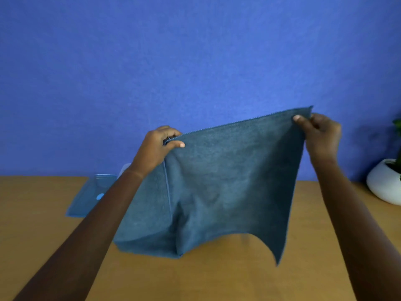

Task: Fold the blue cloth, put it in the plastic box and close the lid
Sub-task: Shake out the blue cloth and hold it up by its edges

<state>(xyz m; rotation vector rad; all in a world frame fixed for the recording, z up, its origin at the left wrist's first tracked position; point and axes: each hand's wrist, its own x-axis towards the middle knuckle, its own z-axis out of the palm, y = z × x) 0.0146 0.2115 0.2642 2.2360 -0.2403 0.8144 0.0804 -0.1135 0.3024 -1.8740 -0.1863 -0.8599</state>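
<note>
The blue cloth (227, 183) hangs spread out in the air above the table. My left hand (158, 146) pinches its upper left corner and my right hand (321, 133) pinches its upper right corner, held a little higher. The cloth's lower left part rests bunched on the table, while its lower right corner dangles free. A translucent blue lid (86, 196) lies flat on the table at the left, partly behind my left forearm. A small pale piece of the plastic box (125, 167) shows behind my left wrist; the rest is hidden by arm and cloth.
The wooden table (217, 279) stretches across the bottom of the view. A white round pot (383, 183) with a green plant stands at the right edge. A blue wall (195, 61) rises behind the table.
</note>
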